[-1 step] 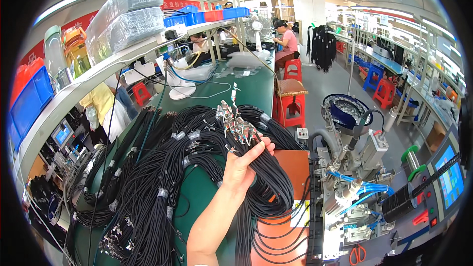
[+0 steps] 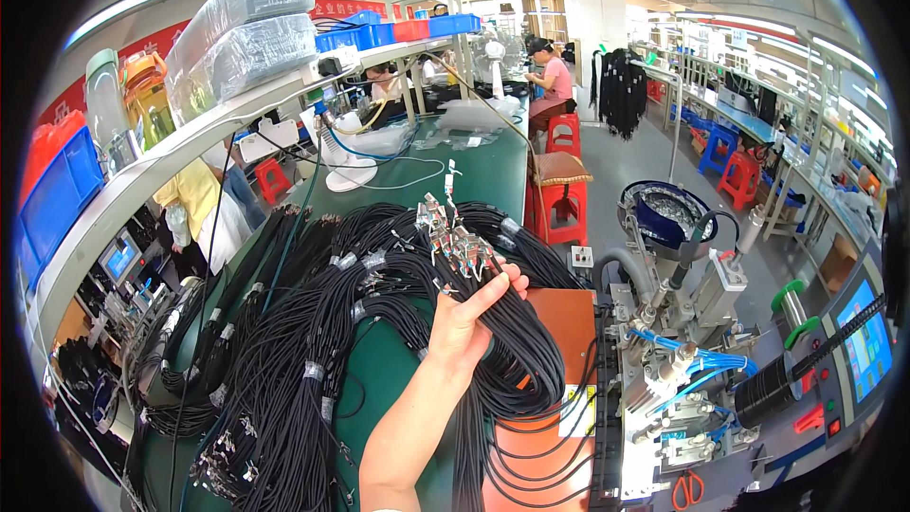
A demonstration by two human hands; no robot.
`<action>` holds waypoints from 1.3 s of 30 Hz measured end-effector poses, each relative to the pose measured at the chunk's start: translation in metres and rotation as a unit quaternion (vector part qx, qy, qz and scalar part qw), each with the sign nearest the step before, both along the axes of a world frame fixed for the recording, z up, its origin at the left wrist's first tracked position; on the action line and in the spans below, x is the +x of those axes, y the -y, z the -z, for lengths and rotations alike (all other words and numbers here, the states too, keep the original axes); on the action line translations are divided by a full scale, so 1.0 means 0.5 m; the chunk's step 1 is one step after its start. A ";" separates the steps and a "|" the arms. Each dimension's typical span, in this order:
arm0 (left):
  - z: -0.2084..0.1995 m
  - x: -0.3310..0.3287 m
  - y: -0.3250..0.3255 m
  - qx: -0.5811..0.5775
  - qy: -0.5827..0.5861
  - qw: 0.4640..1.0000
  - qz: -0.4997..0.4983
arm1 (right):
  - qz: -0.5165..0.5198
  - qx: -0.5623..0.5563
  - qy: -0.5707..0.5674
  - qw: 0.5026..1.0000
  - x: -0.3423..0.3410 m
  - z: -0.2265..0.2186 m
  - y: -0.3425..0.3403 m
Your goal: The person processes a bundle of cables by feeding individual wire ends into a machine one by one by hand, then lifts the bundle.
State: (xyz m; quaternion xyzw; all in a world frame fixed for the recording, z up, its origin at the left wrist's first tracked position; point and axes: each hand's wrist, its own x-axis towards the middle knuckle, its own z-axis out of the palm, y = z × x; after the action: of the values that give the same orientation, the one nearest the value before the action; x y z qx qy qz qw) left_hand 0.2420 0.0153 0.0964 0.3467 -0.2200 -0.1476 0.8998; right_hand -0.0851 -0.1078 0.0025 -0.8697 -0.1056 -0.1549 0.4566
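My left hand [image 2: 464, 322] is closed round a thick bundle of black cables [image 2: 517, 351], thumb on the near side and fingertips showing on the right. Small metal connectors with bits of coloured wire [image 2: 460, 245] fan out at the bundle's upper end, above my thumb. From the grip the cables loop down over an orange-brown board [image 2: 559, 322]. Left of my forearm, a large pile of black cables [image 2: 284, 351], tied in places with clear wrap, covers much of the green table [image 2: 379, 370]. My right hand is out of view.
A machine with blue air tubes [image 2: 687, 360], a bowl feeder [image 2: 664, 209] and a touchscreen [image 2: 863, 337] stand at the right. Orange-handled scissors [image 2: 688, 490] lie near its front. A shelf [image 2: 204, 128] with boxes and bottles overhangs the left. Co-workers sit farther back.
My left hand and the cable bundle stay in place. Behind the shelf at the left, a person in yellow has shifted slightly, and a hand now shows there.
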 end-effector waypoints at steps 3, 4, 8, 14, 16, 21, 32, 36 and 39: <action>0.000 -0.004 -0.004 -0.004 -0.006 1.000 0.007 | 0.002 -0.002 -0.007 1.000 0.001 0.001 0.001; 0.000 -0.005 -0.004 -0.004 -0.006 1.000 0.007 | 0.001 -0.001 -0.006 1.000 0.001 0.001 0.000; -0.001 -0.009 -0.010 -0.012 -0.009 1.000 0.011 | -0.001 0.002 0.004 1.000 0.001 0.001 -0.004; -0.004 -0.018 -0.013 -0.011 -0.007 1.000 0.018 | 0.007 0.006 0.012 1.000 0.002 -0.001 -0.006; -0.002 -0.019 -0.015 -0.013 0.000 1.000 0.019 | 0.003 0.010 0.000 1.000 0.002 -0.005 -0.005; 0.010 -0.013 -0.019 -0.012 0.031 0.999 0.029 | 0.006 -0.004 0.013 1.000 0.002 0.001 -0.005; 0.017 -0.011 -0.028 -0.020 0.028 0.996 0.079 | 0.014 0.012 0.031 0.999 0.008 0.005 -0.005; 0.022 -0.021 -0.029 -0.038 0.050 0.994 0.086 | 0.010 0.010 0.037 0.999 -0.007 0.014 -0.003; 0.027 -0.020 -0.022 -0.037 0.066 0.993 0.089 | 0.016 0.015 0.032 0.999 -0.012 0.011 -0.003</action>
State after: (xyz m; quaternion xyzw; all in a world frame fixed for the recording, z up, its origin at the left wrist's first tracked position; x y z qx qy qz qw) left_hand 0.2321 0.0265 0.0829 0.3017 -0.3144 -0.1953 0.8786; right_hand -0.0914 -0.1062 -0.0032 -0.8589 -0.1036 -0.1920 0.4633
